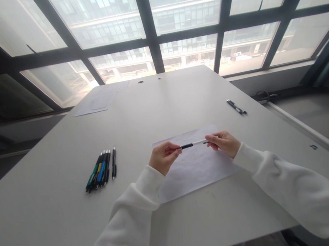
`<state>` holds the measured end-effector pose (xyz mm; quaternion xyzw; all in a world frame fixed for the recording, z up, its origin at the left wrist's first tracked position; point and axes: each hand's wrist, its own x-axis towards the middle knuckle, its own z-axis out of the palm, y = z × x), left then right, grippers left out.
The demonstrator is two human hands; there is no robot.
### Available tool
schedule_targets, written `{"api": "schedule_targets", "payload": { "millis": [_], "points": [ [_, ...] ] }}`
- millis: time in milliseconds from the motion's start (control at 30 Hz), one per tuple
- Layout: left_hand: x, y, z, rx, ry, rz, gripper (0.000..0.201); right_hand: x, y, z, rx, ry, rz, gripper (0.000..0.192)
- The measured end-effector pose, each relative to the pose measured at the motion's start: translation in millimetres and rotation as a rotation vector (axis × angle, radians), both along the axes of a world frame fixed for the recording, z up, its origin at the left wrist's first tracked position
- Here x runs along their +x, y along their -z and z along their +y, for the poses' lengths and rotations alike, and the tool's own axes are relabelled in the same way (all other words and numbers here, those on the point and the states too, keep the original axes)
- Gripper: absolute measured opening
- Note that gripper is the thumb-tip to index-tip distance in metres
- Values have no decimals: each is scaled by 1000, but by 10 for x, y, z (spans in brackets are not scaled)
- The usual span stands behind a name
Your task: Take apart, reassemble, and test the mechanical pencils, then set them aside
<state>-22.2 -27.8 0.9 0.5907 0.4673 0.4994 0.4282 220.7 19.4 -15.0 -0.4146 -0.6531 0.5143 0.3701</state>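
The right hand is hiding much of one end of the pen, while the left hand is partly covering the other tip; both sleeves are running out of view. The left fingers are pinching the dark end, the right fingers the pale end, so the pen is bridging them, nearly level, over the paper on the worktop.
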Motion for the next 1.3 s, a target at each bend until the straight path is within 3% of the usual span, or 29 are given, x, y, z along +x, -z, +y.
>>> {"api": "schedule_targets", "payload": {
  "millis": [367, 567, 700, 1000, 1100, 1300],
  "points": [
    [-34, 17, 17, -10, -29, 33, 17, -69, 5, 2, -118, -17, 249, 35],
    [-24, 12, 15, -3, -26, 29, 16, -44, 32, 12, -68, 5, 152, 32],
    [-12, 3, 9, 3, -8, 35, 15, -34, 19, 6, -25, 31, 36, 41],
    [-47, 18, 22, -6, -51, 51, 19, -48, 19, 14, -156, -18, 278, 37],
    [-41, 18, 24, -5, -36, 56, 18, -42, 24, 18, -159, -15, 235, 32],
    [-19, 3, 16, -9, -13, 64, 18, -35, 23, 20, -119, 28, 131, 39]
  ]
}}
